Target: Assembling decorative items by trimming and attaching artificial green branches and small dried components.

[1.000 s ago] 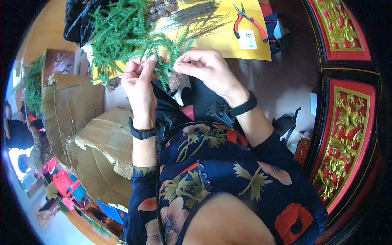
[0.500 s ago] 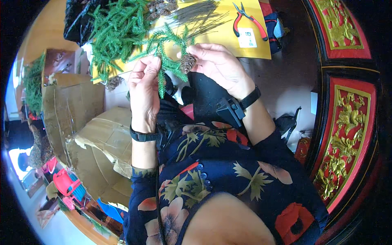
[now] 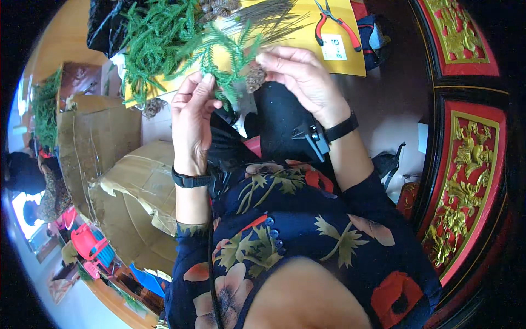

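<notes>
My left hand (image 3: pixel 193 104) is closed in a pinch on an artificial green pine sprig (image 3: pixel 229 60), whose needled branches fan out beyond the fingertips. A brown pine cone (image 3: pixel 255 79) hangs at the sprig's right side, just under the fingertips of my right hand (image 3: pixel 301 74). Thumb and forefinger of that hand are pressed together close to a branch tip; what lies between them is too small to tell. Both hands are raised over my lap, in front of the near edge of a yellow sheet (image 3: pixel 350 66).
On the sheet lie a heap of green sprigs (image 3: pixel 159 38), several pine cones (image 3: pixel 222 6), a bundle of thin dark wires (image 3: pixel 268 19) and red-handled pliers (image 3: pixel 339 27). Torn cardboard (image 3: pixel 98 142) stands at left, a carved red-and-gold panel (image 3: pixel 466 181) at right. Another person (image 3: pixel 52 189) is at far left.
My right hand has shifted slightly up and to the right, its fingertips now higher above the pine cone. The sprig and cone have turned a little; the left hand stays nearly in place.
</notes>
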The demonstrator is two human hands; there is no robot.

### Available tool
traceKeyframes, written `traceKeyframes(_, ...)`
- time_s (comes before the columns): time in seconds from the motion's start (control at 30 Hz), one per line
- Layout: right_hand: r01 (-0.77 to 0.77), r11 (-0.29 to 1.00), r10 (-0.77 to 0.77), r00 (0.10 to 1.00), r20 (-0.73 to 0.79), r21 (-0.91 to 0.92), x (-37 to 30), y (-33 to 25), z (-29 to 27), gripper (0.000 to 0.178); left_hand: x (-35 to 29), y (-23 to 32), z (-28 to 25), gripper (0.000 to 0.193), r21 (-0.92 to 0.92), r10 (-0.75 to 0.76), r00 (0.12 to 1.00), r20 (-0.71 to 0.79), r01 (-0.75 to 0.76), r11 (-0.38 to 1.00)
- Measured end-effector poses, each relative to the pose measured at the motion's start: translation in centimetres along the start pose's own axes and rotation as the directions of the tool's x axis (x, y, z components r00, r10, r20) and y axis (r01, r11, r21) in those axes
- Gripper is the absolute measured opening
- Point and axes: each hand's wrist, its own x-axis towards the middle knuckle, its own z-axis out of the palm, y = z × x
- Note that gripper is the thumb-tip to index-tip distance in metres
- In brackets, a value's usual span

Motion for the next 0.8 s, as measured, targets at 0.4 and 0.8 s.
traceKeyframes(0.4,0.641,0.37,-0.561,0.731,0.389,-0.672,-0.1,-2.6,-1.2,0.008,0.5,0.5,-1.2,0.017,-0.147,-0.205,0.978,-0.022,0.2,0.969)
traceKeyframes(0.8,0.491,0.567,-0.418,0.864,0.282,-0.661,-0.3,-1.4,-0.1,0.009,0.7,1.7,-1.3,0.017,0.158,-0.279,0.931,0.233,0.247,0.956)
